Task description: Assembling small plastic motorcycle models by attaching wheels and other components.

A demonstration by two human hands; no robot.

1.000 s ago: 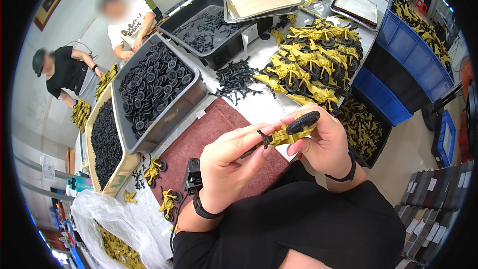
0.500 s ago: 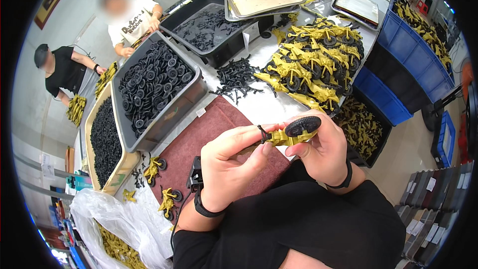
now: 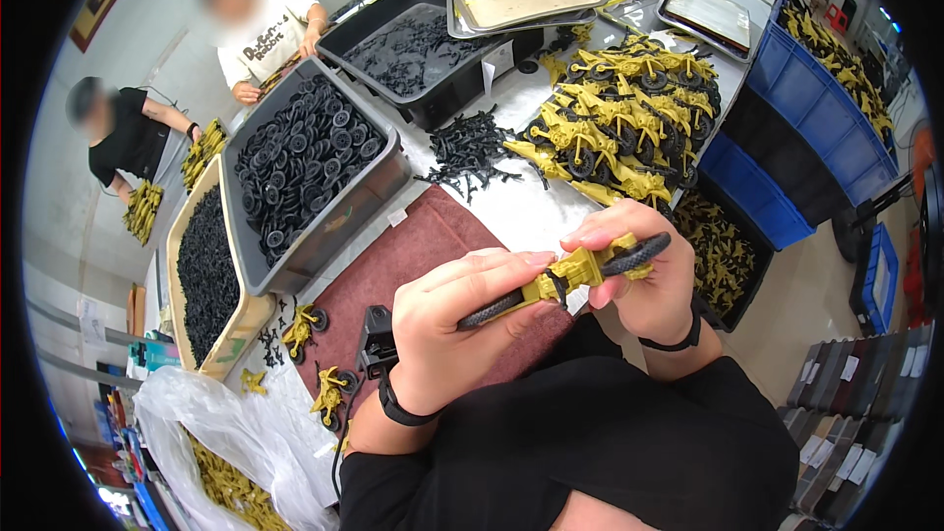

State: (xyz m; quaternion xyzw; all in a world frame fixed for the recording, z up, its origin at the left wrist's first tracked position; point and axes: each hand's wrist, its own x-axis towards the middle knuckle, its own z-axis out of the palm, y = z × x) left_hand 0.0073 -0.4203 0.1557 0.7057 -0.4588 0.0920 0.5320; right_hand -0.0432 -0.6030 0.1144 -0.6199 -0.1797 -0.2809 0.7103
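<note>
Between my two hands is a yellow toy motorcycle (image 3: 582,267) with a black wheel at each end. My left hand (image 3: 460,310) is closed round the end with one wheel, thumb below and fingers above. My right hand (image 3: 644,258) pinches the other end, beside the second wheel. A small black part sticks out from the middle of the yellow body. Below the hands lies a dark red cloth (image 3: 418,236). At its left edge lie two more yellow toy motorcycles, one upper (image 3: 303,330) and one lower (image 3: 332,393).
Ahead stand a grey bin of black wheels (image 3: 395,172), a cream bin of small black parts (image 3: 246,329) and a black tub (image 3: 428,118). Yellow motorcycles (image 3: 629,118) are piled at right, near loose black parts (image 3: 470,149). A plastic bag (image 3: 187,398) holds yellow pieces. Two people work across the table.
The toy motorcycle has been turned in my hands, so both wheels now show edge-on. My left fingers have shifted onto one wheel; my right hand has tilted the other end.
</note>
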